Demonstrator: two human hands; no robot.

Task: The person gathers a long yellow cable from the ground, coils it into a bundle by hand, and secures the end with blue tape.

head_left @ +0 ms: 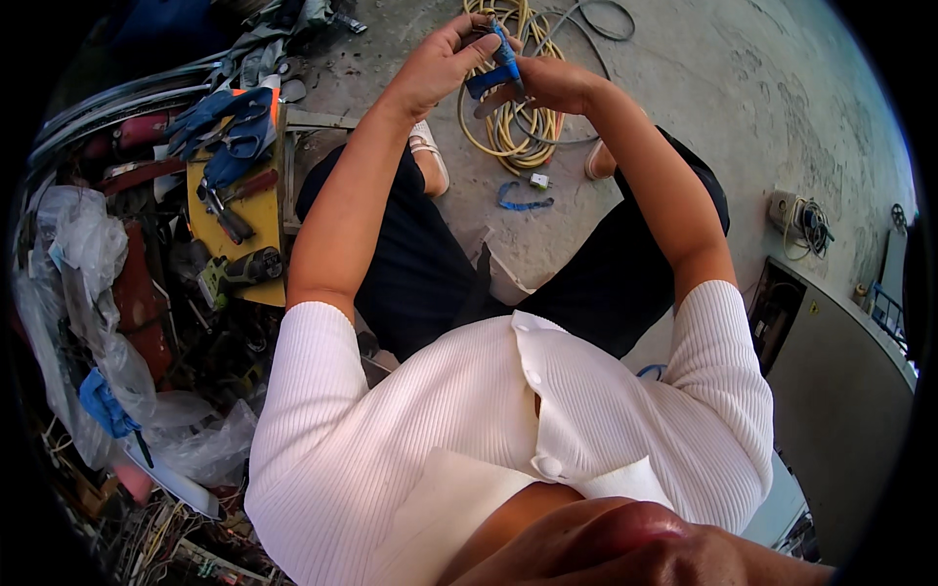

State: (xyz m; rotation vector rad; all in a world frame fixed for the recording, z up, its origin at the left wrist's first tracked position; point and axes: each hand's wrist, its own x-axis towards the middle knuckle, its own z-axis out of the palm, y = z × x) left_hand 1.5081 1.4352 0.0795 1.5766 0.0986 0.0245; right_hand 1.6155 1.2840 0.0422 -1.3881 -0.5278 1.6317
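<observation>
Out in front of me, above the floor, both my hands meet at a blue piece (pixel 505 59) that looks like a narrow strip or tape-wrapped part. My left hand (pixel 440 66) pinches its upper end between thumb and fingers. From the other side my right hand (pixel 555 84) closes on its lower part, some fingers hidden. Exactly what the blue piece is cannot be made out. Below and behind the hands lies a coil of yellow hose (pixel 532 137). Between my feet rest a curved blue strip (pixel 526 202) and a small white-and-green block (pixel 539 181).
At my left a yellow board (pixel 210 227) carries blue gloves (pixel 239 146), pliers (pixel 227 210) and a green cordless drill (pixel 239 275). Clear plastic sheeting (pixel 98 283) and scrap crowd beyond it. A grey metal cabinet (pixel 831 391) and a corded device (pixel 801 223) stand right.
</observation>
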